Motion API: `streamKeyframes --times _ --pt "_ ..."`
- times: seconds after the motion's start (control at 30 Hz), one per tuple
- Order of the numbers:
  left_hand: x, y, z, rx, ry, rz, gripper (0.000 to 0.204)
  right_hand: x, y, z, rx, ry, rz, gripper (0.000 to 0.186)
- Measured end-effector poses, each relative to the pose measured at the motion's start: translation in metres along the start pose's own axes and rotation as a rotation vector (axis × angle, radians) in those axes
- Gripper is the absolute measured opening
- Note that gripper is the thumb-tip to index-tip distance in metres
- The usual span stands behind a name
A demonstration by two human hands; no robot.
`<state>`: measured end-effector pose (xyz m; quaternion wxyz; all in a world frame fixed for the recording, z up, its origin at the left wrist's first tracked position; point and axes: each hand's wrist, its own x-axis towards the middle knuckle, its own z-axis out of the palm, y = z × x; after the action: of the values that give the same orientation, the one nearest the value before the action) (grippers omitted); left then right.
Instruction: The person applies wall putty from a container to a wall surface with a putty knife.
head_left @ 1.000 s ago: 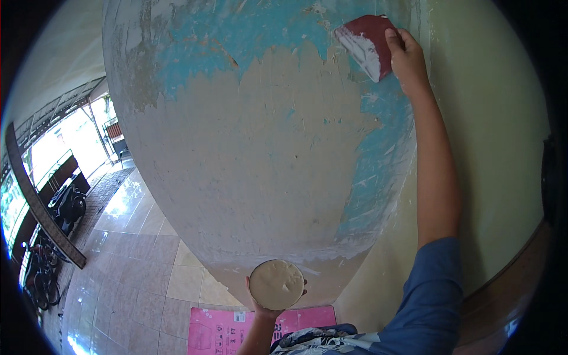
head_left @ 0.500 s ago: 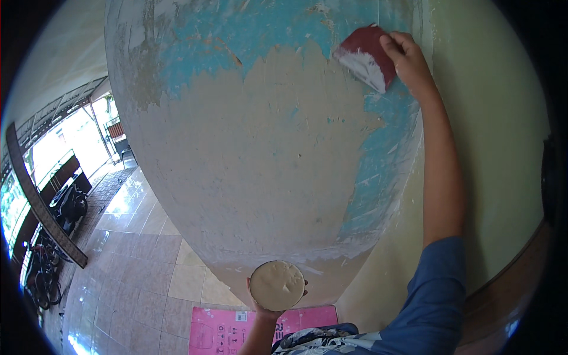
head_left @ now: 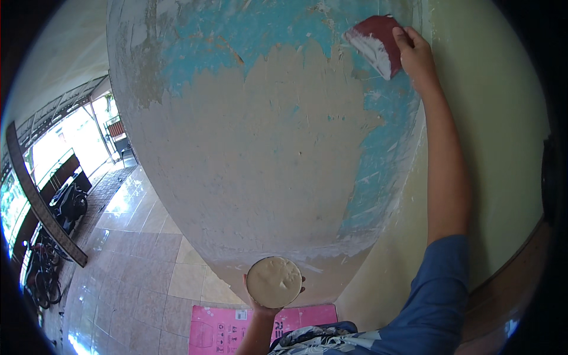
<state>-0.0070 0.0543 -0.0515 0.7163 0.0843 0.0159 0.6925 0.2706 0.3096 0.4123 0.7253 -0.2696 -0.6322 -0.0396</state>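
Dark red, white-smeared scraper [head_left: 383, 38] at the upper right of the head view, in front of the turquoise area [head_left: 390, 133] of the wall [head_left: 260, 154]. Change since half a second earlier: slight upward and rightward shift of scraper and right hand [head_left: 416, 56]; very slight lift of the round container [head_left: 274, 257]. Right hand: narrow pinch on the scraper's right edge, thumb on the near face, fingers behind. Blade contact with the wall: not certain from this angle. Left hand [head_left: 262, 307]: cupped wide beneath the container, fingertips visible at both sides. Inside the container: beige paste [head_left: 272, 281]. Below the container: pink sheet [head_left: 207, 331] on the tiled floor [head_left: 139, 266].
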Motion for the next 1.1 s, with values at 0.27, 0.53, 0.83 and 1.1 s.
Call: streamKeyframes --times 0.27,0.53,0.83,1.1 --pt "0.001 -0.001 -0.011 0.057 -0.037 -0.012 0.098 0.005 0.025 -0.001 -0.147 -0.127 -0.22 0.045" --pt "-0.006 0.002 -0.01 0.051 -0.058 -0.008 0.104 -0.001 0.026 0.0 0.037 -0.139 -0.117 0.044" --pt "-0.01 0.004 -0.007 0.063 -0.033 -0.007 0.099 -0.003 0.028 0.0 0.241 -0.178 -0.036 0.042" --pt "-0.015 0.008 -0.007 0.047 -0.01 0.019 0.106 -0.003 0.023 0.002 0.209 -0.159 -0.014 0.044"
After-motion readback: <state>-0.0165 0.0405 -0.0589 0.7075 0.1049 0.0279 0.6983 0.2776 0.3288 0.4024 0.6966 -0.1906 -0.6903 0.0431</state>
